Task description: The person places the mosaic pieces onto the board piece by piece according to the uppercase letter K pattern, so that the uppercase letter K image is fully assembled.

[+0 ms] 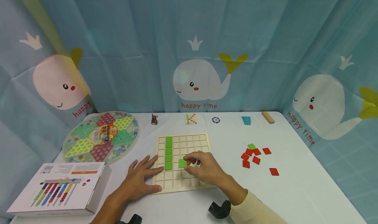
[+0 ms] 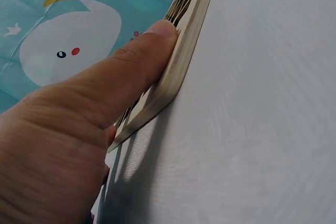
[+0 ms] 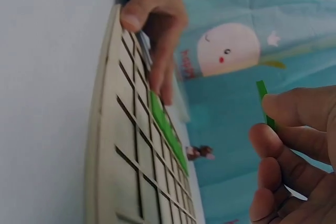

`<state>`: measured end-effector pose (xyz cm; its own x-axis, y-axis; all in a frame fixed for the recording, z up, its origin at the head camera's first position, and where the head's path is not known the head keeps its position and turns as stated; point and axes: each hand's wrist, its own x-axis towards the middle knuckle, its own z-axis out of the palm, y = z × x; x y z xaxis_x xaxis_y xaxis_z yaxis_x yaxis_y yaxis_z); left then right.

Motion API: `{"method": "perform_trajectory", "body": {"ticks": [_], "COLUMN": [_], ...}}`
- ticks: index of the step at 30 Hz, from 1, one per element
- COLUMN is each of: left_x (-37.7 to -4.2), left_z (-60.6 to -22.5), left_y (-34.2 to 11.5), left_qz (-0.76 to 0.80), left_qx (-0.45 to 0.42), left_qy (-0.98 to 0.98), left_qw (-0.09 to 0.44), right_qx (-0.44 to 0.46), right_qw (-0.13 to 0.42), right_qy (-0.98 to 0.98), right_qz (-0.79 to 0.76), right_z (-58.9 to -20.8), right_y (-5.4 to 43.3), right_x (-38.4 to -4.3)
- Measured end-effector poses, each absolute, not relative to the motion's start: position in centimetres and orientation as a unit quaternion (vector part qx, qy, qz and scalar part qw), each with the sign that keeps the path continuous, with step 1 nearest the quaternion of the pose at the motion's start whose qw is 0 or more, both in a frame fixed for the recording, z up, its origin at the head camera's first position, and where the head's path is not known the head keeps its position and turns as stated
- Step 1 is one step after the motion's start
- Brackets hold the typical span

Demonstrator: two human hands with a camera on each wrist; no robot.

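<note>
A square wooden grid board (image 1: 189, 184) lies on the white table, with several green tiles (image 1: 168, 151) set in one column near its left side. My right hand (image 1: 203, 165) pinches a single green square tile (image 1: 182, 163) between thumb and fingertips. In the right wrist view that tile (image 3: 262, 94) is held edge-on, apart from the board. My left hand (image 1: 137, 179) rests at the board's left edge with fingers spread. Its thumb (image 2: 142, 51) lies over the board's near corner edge in the left wrist view.
Several red tiles (image 1: 256, 160) and a green one (image 1: 251, 146) lie loose to the right. A round Chinese checkers board (image 1: 118, 151) and a white box (image 1: 63, 184) stand left. Along the back sit a brown figurine (image 1: 154, 119), pattern card (image 1: 191, 119), chip (image 1: 216, 120), teal piece (image 1: 246, 120) and wooden block (image 1: 268, 117).
</note>
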<state>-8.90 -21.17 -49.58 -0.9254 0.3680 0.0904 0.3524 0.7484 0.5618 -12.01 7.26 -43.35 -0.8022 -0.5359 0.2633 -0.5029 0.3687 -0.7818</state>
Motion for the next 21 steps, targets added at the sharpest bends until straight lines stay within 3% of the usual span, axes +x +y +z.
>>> {"method": "perform_trajectory", "body": {"ticks": [11, 21], "left_x": [-8.9, -8.8], "left_z": [-49.4, -49.4], "left_y": [-21.3, -21.3], "left_qz": [0.305, 0.301], "left_qx": [0.202, 0.202], "left_qy": [0.931, 0.932], "left_qw": [0.007, 0.006], "right_qx": [-0.317, -0.319], "right_qw": [0.112, 0.114], "right_qy": [0.846, 0.864], "right_qz": [-0.415, -0.372], "right_z": [-45.2, -46.6], "right_y": [3.3, 2.0], "right_x": [-12.4, -12.6]}}
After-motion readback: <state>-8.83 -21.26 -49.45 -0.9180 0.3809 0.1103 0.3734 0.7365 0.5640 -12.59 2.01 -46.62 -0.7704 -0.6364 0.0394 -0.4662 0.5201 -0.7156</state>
